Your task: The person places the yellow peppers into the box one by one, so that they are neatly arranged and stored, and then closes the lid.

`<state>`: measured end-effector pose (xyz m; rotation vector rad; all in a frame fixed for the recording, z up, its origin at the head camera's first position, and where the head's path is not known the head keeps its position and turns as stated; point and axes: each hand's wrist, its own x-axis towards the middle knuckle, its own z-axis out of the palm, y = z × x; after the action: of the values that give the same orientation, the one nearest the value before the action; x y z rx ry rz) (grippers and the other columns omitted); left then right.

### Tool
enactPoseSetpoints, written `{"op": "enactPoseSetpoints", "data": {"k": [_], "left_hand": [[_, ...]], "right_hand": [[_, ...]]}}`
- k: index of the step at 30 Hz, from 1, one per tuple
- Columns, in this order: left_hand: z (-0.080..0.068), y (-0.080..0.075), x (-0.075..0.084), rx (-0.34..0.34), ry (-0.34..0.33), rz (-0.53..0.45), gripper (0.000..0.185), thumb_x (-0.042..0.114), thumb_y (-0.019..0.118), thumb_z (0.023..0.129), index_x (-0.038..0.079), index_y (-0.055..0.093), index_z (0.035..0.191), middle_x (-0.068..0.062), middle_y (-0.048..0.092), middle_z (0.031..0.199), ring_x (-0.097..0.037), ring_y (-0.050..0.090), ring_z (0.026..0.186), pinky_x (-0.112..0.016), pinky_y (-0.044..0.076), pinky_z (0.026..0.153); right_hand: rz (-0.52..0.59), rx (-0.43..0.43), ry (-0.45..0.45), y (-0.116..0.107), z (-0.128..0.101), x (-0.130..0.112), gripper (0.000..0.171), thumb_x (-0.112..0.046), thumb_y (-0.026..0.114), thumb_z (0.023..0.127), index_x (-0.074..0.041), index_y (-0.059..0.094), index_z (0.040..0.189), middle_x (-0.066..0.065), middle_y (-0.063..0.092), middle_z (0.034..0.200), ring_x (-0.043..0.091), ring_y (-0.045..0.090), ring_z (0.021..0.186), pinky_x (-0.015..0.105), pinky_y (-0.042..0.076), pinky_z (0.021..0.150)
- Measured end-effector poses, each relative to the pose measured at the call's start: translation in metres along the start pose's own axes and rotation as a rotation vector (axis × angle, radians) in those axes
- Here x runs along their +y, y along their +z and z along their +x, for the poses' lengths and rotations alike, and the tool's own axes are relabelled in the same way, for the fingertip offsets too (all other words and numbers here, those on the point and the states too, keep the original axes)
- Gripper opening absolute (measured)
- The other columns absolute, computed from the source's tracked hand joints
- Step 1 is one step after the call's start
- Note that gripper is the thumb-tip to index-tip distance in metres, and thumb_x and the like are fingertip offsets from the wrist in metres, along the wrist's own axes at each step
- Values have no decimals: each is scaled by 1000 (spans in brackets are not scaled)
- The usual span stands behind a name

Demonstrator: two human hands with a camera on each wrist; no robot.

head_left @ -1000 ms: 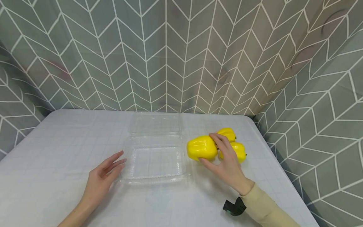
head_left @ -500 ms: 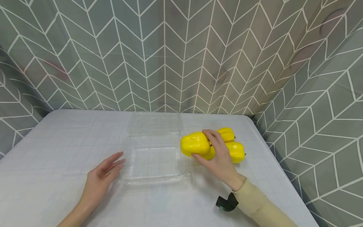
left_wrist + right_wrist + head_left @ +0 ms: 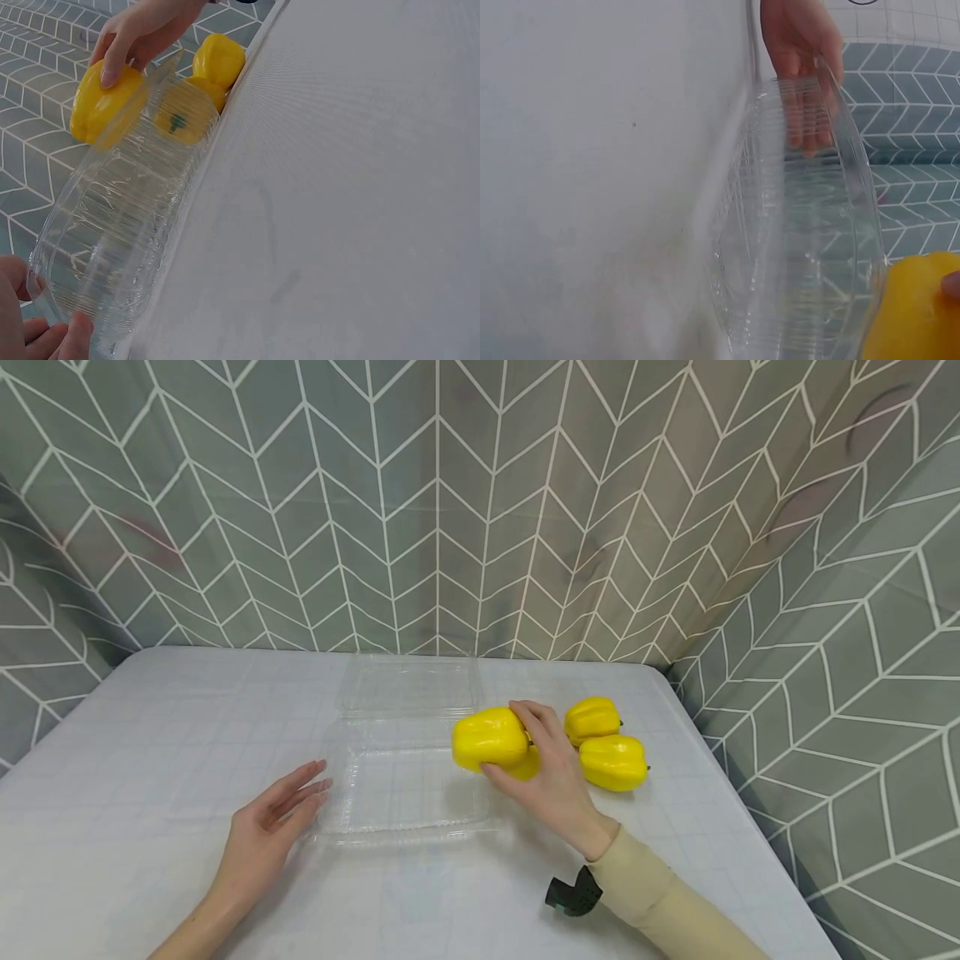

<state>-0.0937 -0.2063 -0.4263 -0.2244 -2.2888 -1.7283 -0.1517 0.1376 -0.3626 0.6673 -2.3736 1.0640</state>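
Observation:
In the head view my right hand (image 3: 551, 785) grips a yellow bell pepper (image 3: 489, 740), fingers over its top and thumb at its near side. The held pepper is above the right side of a clear plastic clamshell container (image 3: 412, 835), whose lid (image 3: 412, 685) lies folded back. My left hand (image 3: 266, 835) is at the container's left edge, fingers relaxed, their tips by the rim; in the left wrist view the fingertips (image 3: 79, 334) appear to touch it. Another yellow pepper (image 3: 525, 766) shows partly beneath the held one, mostly hidden.
Two more yellow bell peppers (image 3: 592, 718) lie to the right of my right hand. A pale cloth covers the table (image 3: 187, 718). Grey chevron-patterned curtains (image 3: 465, 527) stand behind it and along its sides. A black device (image 3: 573, 893) hangs by my right wrist.
My right hand has carried the held pepper leftward, from beside the other peppers to above the container's right side. The left hand has stayed almost still at the container's edge.

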Motion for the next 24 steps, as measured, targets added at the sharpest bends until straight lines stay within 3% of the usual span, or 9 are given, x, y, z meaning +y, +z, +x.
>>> {"op": "enactPoseSetpoints", "data": {"k": [7, 15, 24], "left_hand": [[-1, -1, 1, -4, -6, 4, 45, 6, 61, 99, 1, 52, 143, -13, 58, 142, -3, 64, 118, -12, 51, 95], [0, 0, -1, -6, 3, -2, 45, 5, 62, 99, 1, 52, 143, -13, 58, 142, -4, 64, 118, -13, 51, 96], [0, -1, 0, -12, -1, 26, 45, 6, 60, 100, 2, 51, 144, -16, 56, 143, -3, 63, 118, -12, 50, 96]], "right_hand": [[15, -30, -4, 12, 2, -4, 73, -23, 85, 79, -2, 52, 140, 10, 51, 136, 25, 57, 120, 43, 52, 102], [46, -65, -1, 26, 8, -11, 70, -20, 83, 79, 1, 52, 138, 11, 51, 134, 25, 58, 108, 41, 57, 84], [51, -103, 11, 38, 10, -10, 72, -21, 84, 79, 1, 51, 139, 10, 51, 136, 24, 58, 109, 39, 57, 87]]}}
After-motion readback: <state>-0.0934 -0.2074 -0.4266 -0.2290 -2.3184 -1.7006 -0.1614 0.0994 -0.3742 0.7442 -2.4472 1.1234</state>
